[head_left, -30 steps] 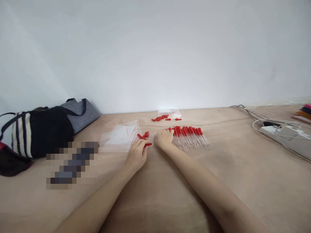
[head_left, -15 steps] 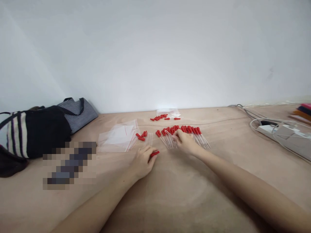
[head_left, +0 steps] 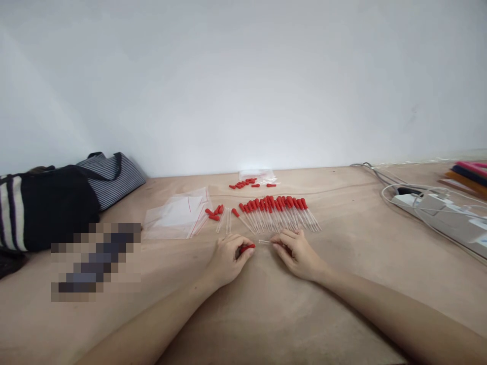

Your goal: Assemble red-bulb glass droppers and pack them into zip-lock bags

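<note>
My left hand rests on the table, its fingers closed around a red rubber dropper bulb whose end sticks out to the right. Facing it, my right hand pinches a thin clear dropper tube. The tube's free end points at the bulb, with a small gap between them. Just beyond both hands lies a slanted row of droppers, clear tubes topped by red bulbs. Several loose red bulbs and a few bare tubes lie to the left of that row.
Clear plastic bags lie flat at the left. More red bulbs and tubes sit by a small bag near the wall. A black bag stands far left; a white power strip with cables lies at right.
My right hand has moved from the dropper row toward me, bringing the tube in front of my left hand. My left hand still holds the bulb. The view has shifted slightly right.
</note>
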`<state>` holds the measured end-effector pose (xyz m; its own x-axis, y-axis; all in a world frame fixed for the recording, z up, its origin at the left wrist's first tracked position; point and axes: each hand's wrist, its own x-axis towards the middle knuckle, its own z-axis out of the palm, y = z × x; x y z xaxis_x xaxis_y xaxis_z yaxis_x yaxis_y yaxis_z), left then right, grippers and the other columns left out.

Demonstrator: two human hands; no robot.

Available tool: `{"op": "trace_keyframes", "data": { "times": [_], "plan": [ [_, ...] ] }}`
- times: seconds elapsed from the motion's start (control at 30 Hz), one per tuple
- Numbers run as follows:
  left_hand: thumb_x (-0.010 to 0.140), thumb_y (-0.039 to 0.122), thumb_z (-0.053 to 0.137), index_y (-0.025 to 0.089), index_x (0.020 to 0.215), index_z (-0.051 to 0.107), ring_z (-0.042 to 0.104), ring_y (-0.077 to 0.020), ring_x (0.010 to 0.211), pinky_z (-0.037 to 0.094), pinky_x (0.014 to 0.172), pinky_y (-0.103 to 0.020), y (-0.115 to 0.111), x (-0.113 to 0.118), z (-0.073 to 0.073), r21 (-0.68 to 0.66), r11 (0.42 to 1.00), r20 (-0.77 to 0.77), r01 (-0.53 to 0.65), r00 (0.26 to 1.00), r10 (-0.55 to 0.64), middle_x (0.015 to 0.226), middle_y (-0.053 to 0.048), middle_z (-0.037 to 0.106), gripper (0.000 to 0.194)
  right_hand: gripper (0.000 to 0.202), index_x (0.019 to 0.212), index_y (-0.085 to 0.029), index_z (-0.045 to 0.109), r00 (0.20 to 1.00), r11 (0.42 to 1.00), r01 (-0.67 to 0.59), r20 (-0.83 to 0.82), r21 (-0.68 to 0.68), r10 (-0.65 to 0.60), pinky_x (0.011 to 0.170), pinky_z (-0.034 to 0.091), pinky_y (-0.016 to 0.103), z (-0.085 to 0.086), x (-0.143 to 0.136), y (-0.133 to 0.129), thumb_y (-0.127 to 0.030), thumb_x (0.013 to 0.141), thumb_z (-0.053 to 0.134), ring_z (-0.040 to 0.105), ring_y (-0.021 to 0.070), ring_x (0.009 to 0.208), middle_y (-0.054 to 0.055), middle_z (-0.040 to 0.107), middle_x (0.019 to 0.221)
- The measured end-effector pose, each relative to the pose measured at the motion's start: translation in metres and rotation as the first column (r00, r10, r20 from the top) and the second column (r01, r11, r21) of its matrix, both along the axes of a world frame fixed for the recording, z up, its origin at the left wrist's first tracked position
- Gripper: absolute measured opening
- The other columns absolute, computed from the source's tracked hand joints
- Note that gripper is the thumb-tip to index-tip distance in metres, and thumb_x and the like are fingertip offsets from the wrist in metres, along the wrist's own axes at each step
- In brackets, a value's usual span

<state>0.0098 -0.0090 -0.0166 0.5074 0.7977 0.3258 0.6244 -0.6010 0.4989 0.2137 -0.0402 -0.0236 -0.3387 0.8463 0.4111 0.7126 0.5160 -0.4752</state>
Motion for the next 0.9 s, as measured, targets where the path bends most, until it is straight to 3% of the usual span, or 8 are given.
{"op": "trace_keyframes", "data": {
  "times": [0.27, 0.53, 0.9],
  "plan": [
    [0.078, 0.023, 0.051, 0.019, 0.078, 0.059, 0.055, -0.0153, 0.07, 0.04, 0.064, -0.028, -0.0002, 0.0003, -0.0006, 0.026, 0.999, 0.011, 0.031, 0.999, -0.031, 0.074, -0.001, 0.062, 0.009, 0.017, 0.087, -0.018, 0.056, 0.999, 0.999, -0.051, 0.0, 0.015, 0.051, 0.071, 0.03, 0.031, -0.0058, -0.0059, 0.0005, -0.019, 0.084, 0.039, 0.052, 0.0126, 0.071, 0.003, 0.06, 0.079],
    [0.082, 0.025, 0.045, 0.019, 0.08, 0.056, 0.057, -0.0148, 0.07, 0.037, 0.073, -0.032, -0.0022, -0.0001, -0.0031, 0.078, 0.997, 0.025, 0.006, 1.0, -0.008, 0.074, 0.001, 0.064, 0.013, 0.018, 0.088, -0.019, 0.056, 0.995, 0.995, -0.099, -0.009, 0.019, 0.099, 0.072, 0.029, 0.029, -0.0055, -0.0096, 0.0007, -0.018, 0.085, 0.038, 0.052, 0.0117, 0.071, 0.002, 0.059, 0.077],
    [0.082, 0.023, 0.046, 0.02, 0.075, 0.055, 0.056, -0.0133, 0.068, 0.03, 0.082, -0.035, -0.0056, 0.0005, -0.0059, 0.203, 0.972, -0.055, 0.114, 0.993, -0.105, 0.071, 0.002, 0.064, 0.012, 0.026, 0.084, -0.018, 0.061, 0.977, 0.981, -0.118, 0.195, 0.154, 0.087, 0.068, 0.023, 0.031, -0.0002, -0.0066, -0.0006, -0.01, 0.08, 0.037, 0.044, 0.0127, 0.063, 0.004, 0.058, 0.075]
  ]
}}
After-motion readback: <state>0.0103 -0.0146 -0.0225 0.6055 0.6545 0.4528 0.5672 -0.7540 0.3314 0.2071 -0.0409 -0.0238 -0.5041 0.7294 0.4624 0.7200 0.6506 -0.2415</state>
